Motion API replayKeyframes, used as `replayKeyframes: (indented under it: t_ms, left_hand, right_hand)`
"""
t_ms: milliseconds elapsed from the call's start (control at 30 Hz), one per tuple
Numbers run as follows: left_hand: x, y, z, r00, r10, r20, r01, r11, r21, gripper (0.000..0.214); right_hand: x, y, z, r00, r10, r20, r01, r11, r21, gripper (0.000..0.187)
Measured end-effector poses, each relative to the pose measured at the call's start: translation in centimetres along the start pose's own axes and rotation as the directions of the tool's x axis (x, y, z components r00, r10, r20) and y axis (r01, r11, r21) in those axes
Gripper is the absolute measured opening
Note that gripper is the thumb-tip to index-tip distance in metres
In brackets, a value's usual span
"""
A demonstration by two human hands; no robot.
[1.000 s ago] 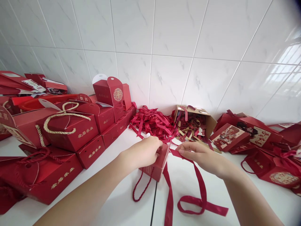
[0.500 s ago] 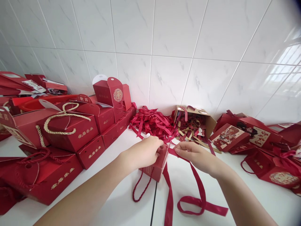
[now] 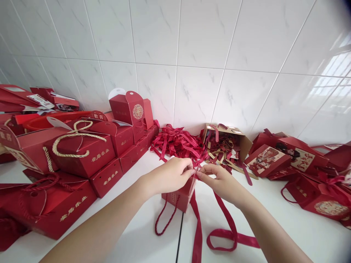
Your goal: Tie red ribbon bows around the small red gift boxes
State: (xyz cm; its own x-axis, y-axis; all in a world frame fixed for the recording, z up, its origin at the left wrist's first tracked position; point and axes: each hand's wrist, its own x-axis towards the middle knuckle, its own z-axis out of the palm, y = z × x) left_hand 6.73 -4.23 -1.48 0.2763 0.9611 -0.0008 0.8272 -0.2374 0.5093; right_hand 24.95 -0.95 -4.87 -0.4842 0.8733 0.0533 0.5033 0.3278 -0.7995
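Head: two hands [image 3: 171, 178] [image 3: 222, 182], one box [image 3: 187, 193]

Red gift boxes [image 3: 106, 178] stack two-high and more at left on white table [image 3: 131, 233], gold cord [image 3: 72, 155] looped atop one. At far center, open cardboard box [image 3: 245, 144] spills straps [image 3: 219, 155] near pale tiled wall [image 3: 156, 33]. Decorated red cartons [image 3: 309, 156] crowd right; window reflection [image 3: 329, 75] gleams above.

The light is bright and soft. On the right of the wall [image 3: 156, 33], a window reflection [image 3: 327, 76] makes pale glare. Shadows on the table [image 3: 134, 223] are weak, with soft edges. The left hand [image 3: 170, 177] and right hand [image 3: 216, 179] are well lit. Toward the sides, tile lines slant; the top right corner is dark and blurred.
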Motion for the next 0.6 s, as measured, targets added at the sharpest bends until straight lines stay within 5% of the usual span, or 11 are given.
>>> replayKeyframes:
  t_ms: [200,400,600]
  left_hand:
    - [-0.1,0.2,-0.1,0.994,0.004,-0.106,-0.005,1.0,-0.013,0.021]
    - [-1.5,1.8,-0.9,0.973,0.139,-0.184,-0.158,0.983,-0.093,0.021]
    - [-1.7,0.7,-1.7,0.943,0.124,-0.309,-0.126,0.992,0.014,0.023]
  right_hand:
    - [0.1,0.4,0.4,0.973,-0.106,-0.206,0.101,0.994,-0.037,0.035]
    - [-0.2,-0.7,-0.1,0.955,-0.28,-0.102,0.297,0.918,0.262,0.028]
    - [-1.3,-1.6,-1.5,0.95,-0.204,-0.236,0.28,0.894,0.351,0.023]
